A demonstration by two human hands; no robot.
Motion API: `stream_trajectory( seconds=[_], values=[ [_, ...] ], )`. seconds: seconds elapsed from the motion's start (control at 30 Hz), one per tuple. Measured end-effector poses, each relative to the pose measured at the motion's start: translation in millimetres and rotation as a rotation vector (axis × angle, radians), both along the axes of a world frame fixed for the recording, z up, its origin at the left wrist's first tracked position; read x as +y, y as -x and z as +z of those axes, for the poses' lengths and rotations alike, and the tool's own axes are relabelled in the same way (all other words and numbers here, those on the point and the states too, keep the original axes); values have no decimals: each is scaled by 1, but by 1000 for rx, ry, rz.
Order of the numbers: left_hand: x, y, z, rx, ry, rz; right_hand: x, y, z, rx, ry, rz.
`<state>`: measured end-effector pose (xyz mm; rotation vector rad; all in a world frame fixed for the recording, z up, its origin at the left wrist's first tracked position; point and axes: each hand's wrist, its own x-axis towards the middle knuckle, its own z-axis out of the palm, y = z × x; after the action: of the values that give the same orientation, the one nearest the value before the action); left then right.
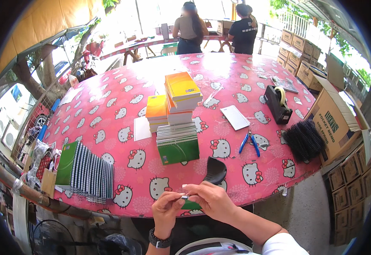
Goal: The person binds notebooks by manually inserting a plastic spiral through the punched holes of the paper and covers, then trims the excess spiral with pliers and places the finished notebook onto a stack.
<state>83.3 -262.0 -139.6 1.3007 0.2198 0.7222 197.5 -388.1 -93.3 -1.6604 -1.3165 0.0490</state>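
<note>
At the near table edge, my left hand (168, 208) and my right hand (213, 202) meet with their fingertips pinched together. Between them is what looks like a small green notebook (190, 205), mostly covered by the fingers; its narrow pale edge shows at the fingertips. A dark watch circles my left wrist. Just beyond my right hand lies a curved black plastic piece (216, 170). Farther out stands a stack of green spiral notebooks (178, 151), with orange-covered notebook stacks (183, 85) behind it. A long row of green spiral notebooks (85, 172) stands at the left.
Blue-handled pliers (249, 143), a white spiral pad (235, 117) and a black tape dispenser (277, 104) lie to the right. Black spiral coils (304, 140) sit beside an open cardboard box (336, 123). Two people stand beyond the pink-covered table (147, 182). More cartons are stacked at right.
</note>
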Motion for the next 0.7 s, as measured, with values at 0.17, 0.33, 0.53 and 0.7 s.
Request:
stream_trajectory(
  seconds=[0.17, 0.33, 0.53, 0.7],
  values=[
    [2, 0, 2, 33, 24, -5, 1, 6, 7, -89, -1, -54],
    [-1, 0, 1, 22, 23, 14, 4, 3, -3, -6, -8, 11],
    [0, 4, -1, 42, 97, -20, 1, 7, -5, -6, 7, -12],
    [-2, 6, 5, 89, 153, -37, 2, 10, -8, -21, -88, -42]
  ],
)
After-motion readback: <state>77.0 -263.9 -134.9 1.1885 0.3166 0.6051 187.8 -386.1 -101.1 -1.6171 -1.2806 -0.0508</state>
